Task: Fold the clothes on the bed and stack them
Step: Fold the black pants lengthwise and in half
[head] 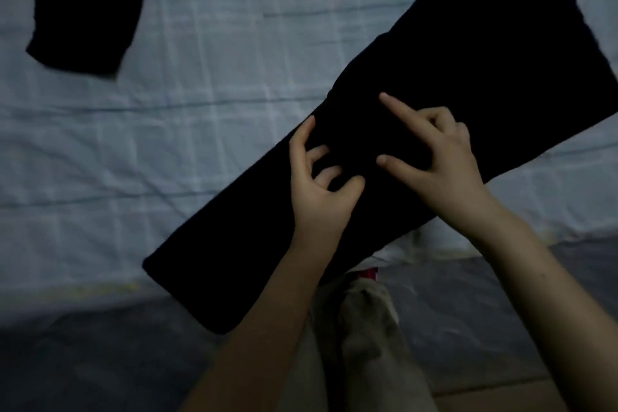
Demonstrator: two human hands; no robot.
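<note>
While both hands sit on its middle, a long black garment [468, 60] lies folded into a strip on the pale checked bed [200, 144].

Its long axis runs diagonally, from a narrow end at the near-left bed edge up to a wider end at far right. The narrow end overhangs the edge a bit.

Left hand [317, 187]: fingers splayed and bent, tips down on the cloth towards the strip's left edge. Nothing looks pinched.

Right hand [444, 170]: index finger and thumb straight on the fabric, other fingers curled under. Can't tell if they hold a fold, since the black cloth shows no detail.

The hands are side by side and close, approx. at the strip's midpoint. Left is nearer the narrow near end, right nearer the wide far end.

Prob. next step is a fold across the length. Each end lies well away from the hands along that diagonal, so a hand must travel out to fetch one.

A 2nd black garment [83, 10] lies far left, well apart and not yet folded.
</note>
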